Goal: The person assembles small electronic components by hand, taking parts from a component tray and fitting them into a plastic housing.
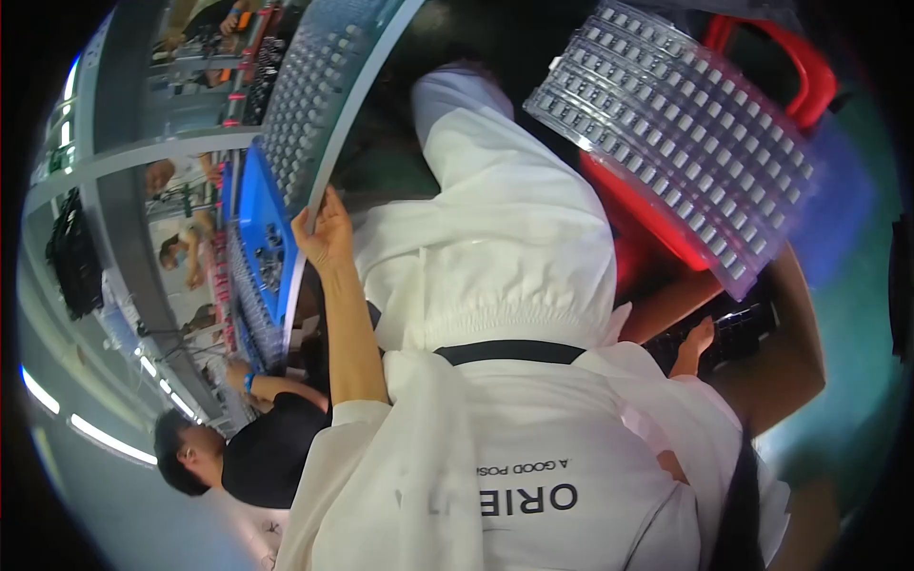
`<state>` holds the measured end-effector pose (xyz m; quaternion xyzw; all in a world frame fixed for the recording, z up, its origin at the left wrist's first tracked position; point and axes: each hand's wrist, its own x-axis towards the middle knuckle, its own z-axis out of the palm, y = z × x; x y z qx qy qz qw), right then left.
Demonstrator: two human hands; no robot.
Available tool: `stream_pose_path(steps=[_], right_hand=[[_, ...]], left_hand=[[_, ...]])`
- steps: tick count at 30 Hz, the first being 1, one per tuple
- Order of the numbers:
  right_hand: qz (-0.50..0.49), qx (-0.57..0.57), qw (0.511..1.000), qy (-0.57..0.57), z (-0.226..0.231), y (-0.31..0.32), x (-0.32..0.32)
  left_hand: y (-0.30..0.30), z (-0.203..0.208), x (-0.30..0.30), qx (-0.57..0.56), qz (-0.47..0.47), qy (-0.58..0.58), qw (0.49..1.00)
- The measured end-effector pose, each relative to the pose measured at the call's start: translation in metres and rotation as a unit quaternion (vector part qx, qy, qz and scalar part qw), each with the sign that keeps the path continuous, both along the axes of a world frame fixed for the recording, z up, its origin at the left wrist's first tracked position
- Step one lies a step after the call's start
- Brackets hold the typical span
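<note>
My left hand (325,233) is at the pale edge of the workbench (354,103), with its fingers curled against the rim. Just beyond it on the bench lies a blue tray (270,228) with small dark parts in it. Low on my right, my right hand (697,348) reaches down beside a glossy black tray-like thing (731,333) inside an open cardboard box (785,366). Most of its fingers are hard to make out, so I cannot tell whether it grips the black thing.
A clear plastic tray (681,143) with rows of small pale pieces sits on a red stool (809,76) to the right. Similar pieces fill a tray (309,86) on the bench. A co-worker in black (271,447) sits at the left; more people work further along.
</note>
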<state>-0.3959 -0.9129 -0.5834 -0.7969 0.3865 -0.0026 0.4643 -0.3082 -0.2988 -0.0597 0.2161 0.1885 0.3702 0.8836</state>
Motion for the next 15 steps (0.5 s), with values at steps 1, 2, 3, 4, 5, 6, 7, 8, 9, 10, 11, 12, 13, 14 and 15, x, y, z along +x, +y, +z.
stream_pose_path(steps=[1,2,3,4,5,6,7,8,9,10,11,12,13,14,15], right_hand=[[-0.005,-0.023,0.999,0.032,0.026,-0.003,-0.004],[-0.005,-0.033,0.999,0.030,0.050,-0.001,-0.001],[-0.001,-0.077,0.997,0.013,0.074,-0.001,0.000],[0.000,-0.122,0.992,-0.005,0.094,-0.008,0.002],[-0.028,-0.126,0.992,-0.003,0.117,-0.012,0.007],[-0.010,-0.194,0.981,-0.004,0.142,-0.017,0.014],[-0.045,-0.226,0.973,-0.005,0.179,-0.013,0.031],[-0.080,-0.261,0.962,-0.001,0.215,-0.010,0.046],[-0.103,-0.280,0.953,-0.060,0.240,-0.009,0.064],[-0.125,-0.298,0.938,-0.123,0.268,-0.010,0.086],[-0.126,-0.335,0.923,-0.143,0.308,-0.008,0.110],[-0.127,-0.374,0.904,-0.165,0.357,-0.003,0.135],[-0.142,-0.355,0.893,-0.235,0.409,0.005,0.157],[-0.150,-0.328,0.880,-0.308,0.457,0.022,0.178],[-0.116,-0.350,0.868,-0.332,0.493,0.052,0.196]], left_hand=[[-0.002,-0.005,0.000,-0.021,-0.011,-0.002,1.000],[-0.007,0.002,-0.007,-0.035,-0.014,-0.007,0.999],[-0.014,0.005,-0.007,-0.042,0.019,-0.010,0.999],[-0.016,0.002,-0.007,-0.056,0.011,-0.013,0.998],[-0.015,-0.001,-0.004,-0.060,0.002,-0.030,0.998],[-0.014,-0.004,-0.003,-0.064,-0.007,-0.046,0.997],[-0.011,-0.004,-0.004,-0.055,-0.024,-0.048,0.997],[-0.007,-0.004,-0.009,-0.052,-0.044,-0.046,0.997],[-0.001,-0.004,-0.009,-0.052,-0.048,-0.053,0.996],[0.000,0.003,-0.011,-0.063,-0.069,-0.059,0.994],[0.000,0.006,-0.010,-0.083,-0.079,-0.065,0.991],[0.000,0.005,-0.007,-0.105,-0.089,-0.074,0.988],[-0.005,0.003,-0.001,-0.122,-0.103,-0.092,0.983],[-0.010,0.003,0.003,-0.091,-0.101,-0.079,0.988],[-0.006,-0.004,-0.001,-0.052,-0.086,-0.068,0.993]])
